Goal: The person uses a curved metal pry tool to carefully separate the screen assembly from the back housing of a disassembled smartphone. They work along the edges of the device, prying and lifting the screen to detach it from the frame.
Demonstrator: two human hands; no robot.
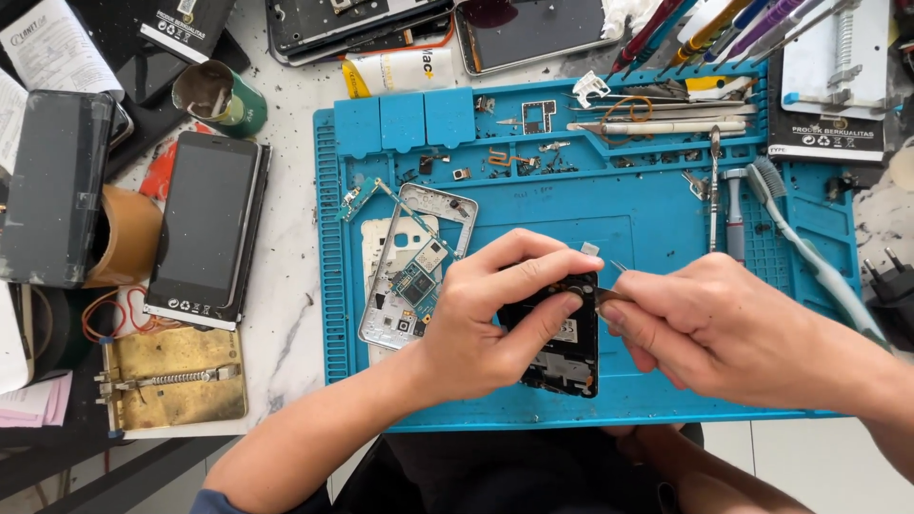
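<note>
My left hand [495, 309] grips an opened black phone body [562, 357] held upright over the blue repair mat [666, 200], thumb and fingers wrapped around its top edge. My right hand [714, 324] pinches a thin metal tool, probably tweezers [609, 290], whose tip meets the phone's top end near my left fingertips. A silver phone frame [409, 266] with a small green circuit board lies on the mat just left of my left hand.
Several small screws and parts lie in the mat's top trays. A toothbrush [809, 252], a screwdriver [735, 214] and tweezers lie at right. A dark phone [205, 228], tape roll [129, 233], green cup [224, 95] and brass clamp plate [176, 376] sit at left.
</note>
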